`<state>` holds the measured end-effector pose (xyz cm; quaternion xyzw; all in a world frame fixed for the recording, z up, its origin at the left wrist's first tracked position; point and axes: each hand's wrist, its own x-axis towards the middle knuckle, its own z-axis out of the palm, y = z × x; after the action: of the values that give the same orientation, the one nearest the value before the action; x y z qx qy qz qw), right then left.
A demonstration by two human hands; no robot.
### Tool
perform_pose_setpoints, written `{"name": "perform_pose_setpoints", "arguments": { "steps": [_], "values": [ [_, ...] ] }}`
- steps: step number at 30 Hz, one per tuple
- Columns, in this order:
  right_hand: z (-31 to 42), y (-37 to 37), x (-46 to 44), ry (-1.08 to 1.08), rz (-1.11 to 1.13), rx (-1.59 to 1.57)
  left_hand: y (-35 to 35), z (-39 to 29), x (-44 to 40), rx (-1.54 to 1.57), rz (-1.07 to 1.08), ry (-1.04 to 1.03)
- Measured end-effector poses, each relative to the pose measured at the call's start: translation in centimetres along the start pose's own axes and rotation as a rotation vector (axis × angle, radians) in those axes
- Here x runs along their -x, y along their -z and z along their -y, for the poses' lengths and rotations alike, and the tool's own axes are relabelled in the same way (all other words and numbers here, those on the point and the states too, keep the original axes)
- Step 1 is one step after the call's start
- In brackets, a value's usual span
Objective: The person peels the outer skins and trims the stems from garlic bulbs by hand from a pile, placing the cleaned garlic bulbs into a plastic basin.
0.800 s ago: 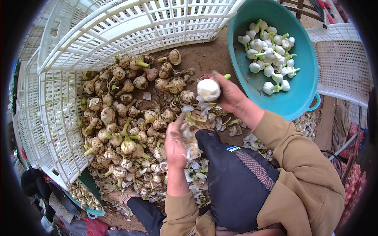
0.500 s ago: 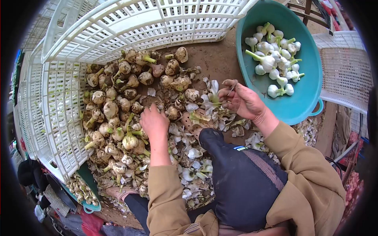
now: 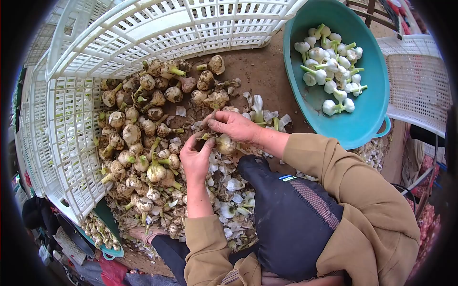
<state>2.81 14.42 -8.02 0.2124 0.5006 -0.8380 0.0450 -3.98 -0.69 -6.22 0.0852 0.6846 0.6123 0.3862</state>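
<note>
A garlic bulb [image 3: 225, 144] with patchy outer skin is between my hands, its stem end toward the left. My left hand [image 3: 195, 155] pinches at the stem end with thumb and fingers. Above it, my right hand [image 3: 234, 125] has its thumb and fingers pressed together close to the stem; whatever lies between them is too small to name. Left of my hands lies a heap of soil-stained garlic bulbs [image 3: 131, 134]. Loose peeled skins [image 3: 234, 185] lie below and around them. Clean white bulbs [image 3: 332, 66] rest in the teal basin [image 3: 315, 121] at the upper right.
White plastic crates [image 3: 78, 143] border the heap on the left and at the top [image 3: 191, 28]. Another pale crate [image 3: 415, 86] stands right of the basin. A small teal container [image 3: 109, 250] holding small bulbs is at the lower left. My dark-covered knee [image 3: 291, 214] is below my hands.
A white bulb left my right hand, and the basin's bulbs shifted. My left hand reached into the heap, then moved right. Both hands are now together at a different, stained bulb.
</note>
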Motion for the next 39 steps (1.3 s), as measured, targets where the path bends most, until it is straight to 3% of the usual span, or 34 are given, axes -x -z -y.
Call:
{"name": "perform_pose_setpoints", "arguments": {
  "steps": [3, 8, 12, 14, 15, 17, 21, 22, 24, 27, 29, 31, 32, 33, 34, 36, 37, 39],
  "values": [
    [0.0, -0.5, 0.8, 0.008, -0.053, -0.060, -1.5, 0.9, 0.4, 0.384, -0.195, -0.005],
    [0.1, -2.5, 1.7, 0.061, -0.088, 0.041, -3.2, 0.2, 1.0, 0.506, -0.264, -0.113],
    [-0.4, -3.4, 1.6, -0.030, -0.155, -0.328, -3.7, -1.0, 1.1, 0.548, -0.312, -0.184],
    [-0.8, -3.1, 0.7, -0.040, -0.417, -0.747, -3.7, -0.9, 1.0, 0.629, -0.338, -0.206],
    [0.1, -2.4, 0.5, -0.088, -0.571, -0.755, -3.6, -1.1, 1.1, 0.664, -0.307, -0.223],
    [2.3, -0.8, 1.4, -0.215, -0.501, -0.560, -3.3, -1.5, 1.3, 0.541, -0.302, -0.268],
    [3.4, 0.8, 3.3, -0.517, 0.089, -0.355, -3.1, -2.7, 1.4, 0.343, -0.233, -0.342],
    [2.9, 1.0, 3.4, -0.441, 0.084, -0.317, -2.8, -3.2, 1.6, 0.180, -0.182, -0.329],
    [1.6, 1.5, 3.0, -0.322, 0.043, -0.216, -2.0, -4.3, 1.3, -0.700, -0.245, -0.679],
    [2.9, 1.4, 3.2, -0.219, 0.046, 0.030, -0.7, -6.9, 1.5, -1.186, -0.146, -0.681],
    [2.8, 1.4, 3.2, -0.180, 0.077, 0.044, -0.4, -7.4, 1.2, -1.287, -0.095, -0.803],
    [4.0, 1.3, 3.4, -0.062, 0.112, 0.333, -0.4, -7.6, 0.9, -1.286, -0.016, -0.829],
    [4.3, 1.1, 3.7, 0.041, 0.109, 0.497, -0.2, -7.2, 0.8, -1.203, -0.018, -0.659],
    [3.9, 1.1, 4.0, 0.356, 0.049, 0.740, 0.1, -6.6, 0.6, -1.117, -0.021, -0.490],
    [4.0, 1.2, 4.0, 0.497, 0.089, 0.809, 0.4, -6.3, 0.2, -0.876, -0.044, -0.251],
    [4.0, 1.6, 3.5, 0.721, 0.120, 0.874, 1.4, -4.9, -0.5, 0.232, -0.005, 0.371],
    [3.8, 1.6, 3.5, 0.721, 0.117, 0.874, 1.5, -4.6, -0.1, 0.461, 0.006, 0.439],
    [3.9, 1.6, 3.6, 0.699, 0.026, 0.880, 0.2, -3.9, 0.4, 0.575, -0.048, 0.444]
  ]
}}
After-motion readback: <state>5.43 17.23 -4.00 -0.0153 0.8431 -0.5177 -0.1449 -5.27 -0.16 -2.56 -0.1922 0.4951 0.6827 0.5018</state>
